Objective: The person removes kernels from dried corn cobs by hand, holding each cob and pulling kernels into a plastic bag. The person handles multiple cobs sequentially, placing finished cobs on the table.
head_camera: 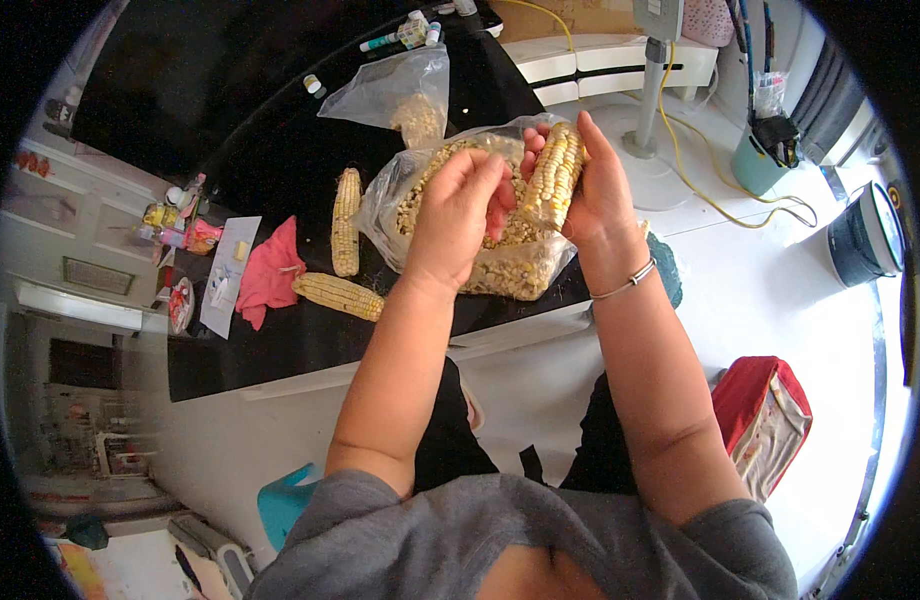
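My right hand (606, 187) grips a dried corn cob (556, 176) with yellow and white kernels, its fingers behind and its thumb along the outer side. To the left of that cob, my left hand (464, 206) hovers over the bag with its fingers curled; whether anything lies in its palm is hidden. Below both hands sits a clear plastic bag (385, 217) filled with loose corn kernels (509, 277). Two more corn cobs lie left of the bag, an upright-lying cob (346, 223) and a slanted cob (340, 295) near my left forearm.
A black tabletop (280, 360) bears a smaller plastic bag of kernels (419, 116), a pink cloth (271, 274), a white sheet (231, 277) and small bottles (411, 31). On the floor to the right stand a dark bucket (854, 244), a red-covered object (760, 420) and a yellow cable (700, 187).
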